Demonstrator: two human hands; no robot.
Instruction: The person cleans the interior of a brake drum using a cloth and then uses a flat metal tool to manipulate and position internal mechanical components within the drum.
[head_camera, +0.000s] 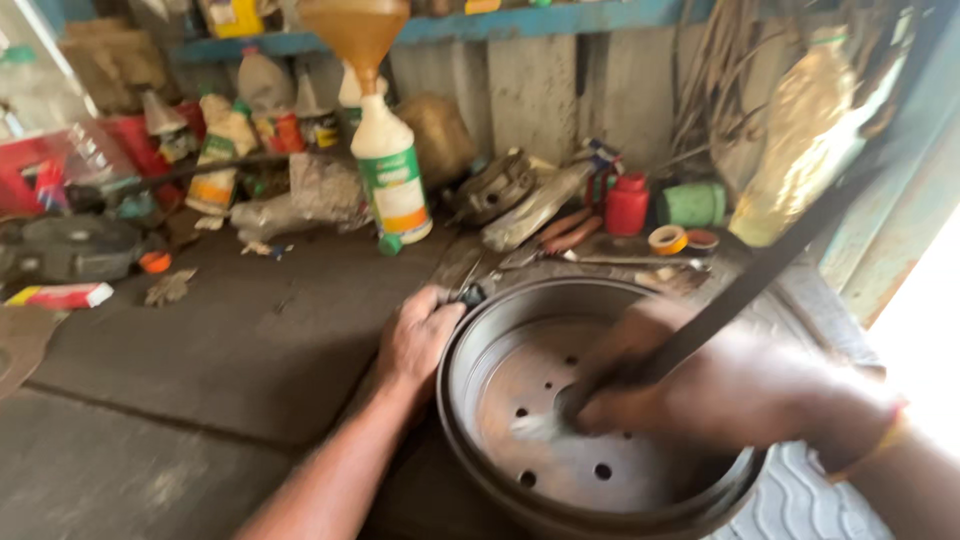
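On the dark, cluttered surface (200, 350) sits a rusty metal brake drum (590, 400), likely heavy, rigid, best gripped by its rim. My left hand (418, 340) curls over that rim; my right hand (700, 385) closes around a long dark tool (760, 270) inside it.

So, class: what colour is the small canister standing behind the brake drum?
Red: the small canister shows clearly in the head view, beside a green cup.

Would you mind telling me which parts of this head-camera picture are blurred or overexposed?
In the head view, the right hand and the dark rod it grips are smeared by motion blur; the left hand on the brake drum rim is fairly sharp; daylight at the right edge is blown out white; the white bottle is reasonably clear.
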